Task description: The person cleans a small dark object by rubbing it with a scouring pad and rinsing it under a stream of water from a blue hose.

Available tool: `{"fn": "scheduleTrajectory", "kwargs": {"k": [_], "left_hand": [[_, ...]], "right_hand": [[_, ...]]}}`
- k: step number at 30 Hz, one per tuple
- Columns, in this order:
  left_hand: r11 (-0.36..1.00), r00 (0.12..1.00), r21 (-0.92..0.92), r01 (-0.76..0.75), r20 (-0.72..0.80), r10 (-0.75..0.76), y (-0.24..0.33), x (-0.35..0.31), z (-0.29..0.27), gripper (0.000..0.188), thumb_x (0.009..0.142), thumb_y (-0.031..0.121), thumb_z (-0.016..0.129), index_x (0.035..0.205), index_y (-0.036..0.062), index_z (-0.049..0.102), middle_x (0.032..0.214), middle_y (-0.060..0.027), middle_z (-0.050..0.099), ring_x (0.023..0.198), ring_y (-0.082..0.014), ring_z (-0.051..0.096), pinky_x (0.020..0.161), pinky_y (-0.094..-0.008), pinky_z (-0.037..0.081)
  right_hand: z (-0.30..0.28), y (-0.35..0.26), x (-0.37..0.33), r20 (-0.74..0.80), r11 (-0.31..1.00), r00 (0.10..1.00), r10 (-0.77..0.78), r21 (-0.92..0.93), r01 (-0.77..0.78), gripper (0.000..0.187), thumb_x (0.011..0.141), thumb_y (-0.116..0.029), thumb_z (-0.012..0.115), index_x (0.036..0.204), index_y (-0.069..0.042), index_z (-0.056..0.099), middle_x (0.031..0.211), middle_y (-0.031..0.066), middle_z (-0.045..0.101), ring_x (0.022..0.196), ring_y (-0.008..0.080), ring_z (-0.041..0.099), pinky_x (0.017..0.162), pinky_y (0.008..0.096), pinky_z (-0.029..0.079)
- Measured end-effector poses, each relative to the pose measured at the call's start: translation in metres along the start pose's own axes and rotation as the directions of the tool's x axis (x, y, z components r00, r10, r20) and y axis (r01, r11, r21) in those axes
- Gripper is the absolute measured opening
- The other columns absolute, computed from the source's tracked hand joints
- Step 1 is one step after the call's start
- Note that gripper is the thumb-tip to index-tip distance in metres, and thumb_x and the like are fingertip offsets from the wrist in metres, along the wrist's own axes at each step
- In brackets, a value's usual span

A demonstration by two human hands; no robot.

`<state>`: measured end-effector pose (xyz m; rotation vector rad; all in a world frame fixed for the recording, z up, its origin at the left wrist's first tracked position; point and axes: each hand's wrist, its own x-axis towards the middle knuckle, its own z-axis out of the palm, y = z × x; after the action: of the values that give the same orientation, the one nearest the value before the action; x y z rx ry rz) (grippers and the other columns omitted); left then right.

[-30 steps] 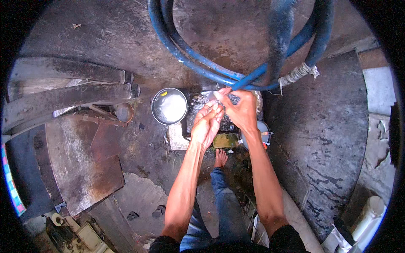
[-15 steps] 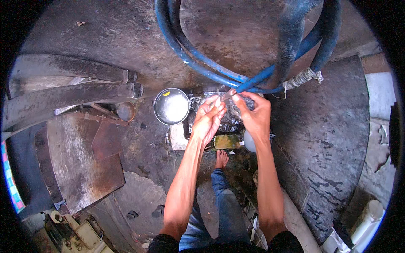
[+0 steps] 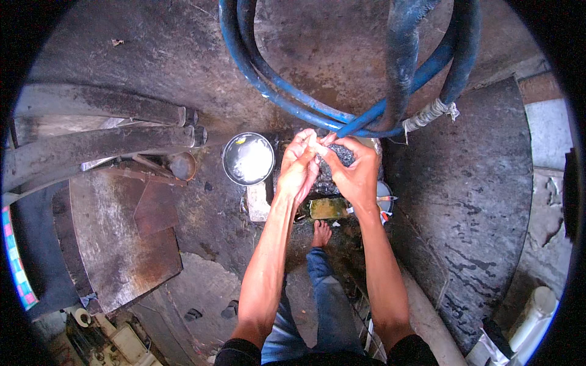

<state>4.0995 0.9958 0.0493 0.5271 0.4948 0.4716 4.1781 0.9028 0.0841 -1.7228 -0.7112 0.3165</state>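
Observation:
My left hand and my right hand meet in front of me, thumbs and fingertips pinched close together. Between them is something small, mostly covered by the fingers, that I cannot make out. A blue hose comes down from the upper right. Its lower end reaches the fingertips of my right hand; whether they grip it is hidden. Below the hands lies a wet, dark, glossy surface, largely covered by them. Left of my left hand stands a round metal bowl with bright, shiny contents.
More thick hose loops hang ahead, one bound with pale wrapping. A yellow-green block lies near my bare foot. Beside my right wrist is a round container with brushes. Large pipes and rusty metal sheets are at left.
Both hands have drawn closer together, and the right hand has shifted left and slightly down. The brownish piece seen between them before is now mostly covered. More of the container with brushes shows.

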Motion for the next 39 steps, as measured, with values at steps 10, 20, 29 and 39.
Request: {"fn": "scheduleTrajectory", "kwargs": {"k": [10,20,29,39], "left_hand": [[0.984,0.975,-0.178,0.012,0.221,0.028,0.006,0.002,-0.004,0.038,0.088,0.000,0.058,0.122,-0.0010,0.041,0.112,-0.0171,0.061,0.103,-0.0200,0.058,0.095,-0.0297,0.044],[0.989,0.981,-0.148,0.019,0.195,0.010,0.009,0.001,-0.002,0.029,0.092,0.005,0.056,0.119,0.0016,0.046,0.097,-0.0056,0.059,0.091,-0.0129,0.057,0.086,-0.0252,0.046],[0.998,0.998,-0.067,0.018,0.059,-0.014,0.008,-0.004,0.007,0.027,0.094,0.009,0.057,0.118,0.0029,0.046,0.095,-0.0065,0.060,0.086,-0.0128,0.058,0.078,-0.0223,0.048],[0.923,0.944,-0.377,0.077,0.325,0.054,0.004,0.009,-0.019,0.026,0.091,0.005,0.057,0.115,0.0003,0.050,0.102,-0.0065,0.060,0.098,-0.0150,0.057,0.089,-0.0273,0.045]], "right_hand": [[-0.003,-0.007,-0.002,0.064,0.955,0.989,0.131,0.258,-0.143,0.020,0.079,-0.007,0.072,0.096,0.003,0.069,0.093,0.0094,0.069,0.089,0.0123,0.062,0.083,0.0271,0.046],[-0.008,-0.005,-0.002,0.090,0.958,0.988,0.122,0.249,-0.141,0.018,0.075,-0.002,0.074,0.093,-0.003,0.074,0.094,0.0124,0.070,0.091,0.0174,0.064,0.084,0.0287,0.049],[-0.006,-0.003,-0.003,0.076,0.954,0.991,0.113,0.272,-0.130,0.017,0.075,-0.003,0.075,0.092,0.000,0.073,0.092,0.0123,0.071,0.088,0.0169,0.065,0.082,0.0290,0.050],[-0.004,0.000,-0.007,0.131,0.888,0.971,0.198,0.397,-0.235,0.019,0.080,-0.003,0.071,0.098,0.002,0.071,0.099,0.0118,0.070,0.094,0.0149,0.064,0.088,0.0286,0.049]]}}
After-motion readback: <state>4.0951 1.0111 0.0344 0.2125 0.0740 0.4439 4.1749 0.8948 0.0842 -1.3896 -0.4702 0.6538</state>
